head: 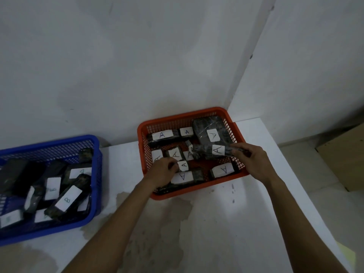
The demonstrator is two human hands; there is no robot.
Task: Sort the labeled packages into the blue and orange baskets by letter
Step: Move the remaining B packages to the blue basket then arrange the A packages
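Your right hand (pixel 254 160) grips one end of a long dark package (pixel 211 151) with a white label marked A, holding it across the right side of the orange basket (pixel 189 117), above the packages lying inside; your left hand (pixel 163 170) pinches a small package (pixel 184 166), also labelled A, over the near left part of the same basket, fingers curled round it; beneath both hands the orange basket holds a loose heap of dark wrapped packages, every readable label showing an A, among them a large flat one (pixel 210 131) leaning in the far right corner and a short one (pixel 222 170) by the near right wall; the basket sits on the white worktop (pixel 246 213), pushed towards the corner where two pale walls meet; well apart to the left stands the blue basket (pixel 49 142), also on the worktop and against the wall, filled with more dark packages; one long package (pixel 68 198) there shows a B on its label, while several other labels are too blurred to read; the worktop's surface is stained and patchy in front of you, between your two forearms and towards the blue basket.
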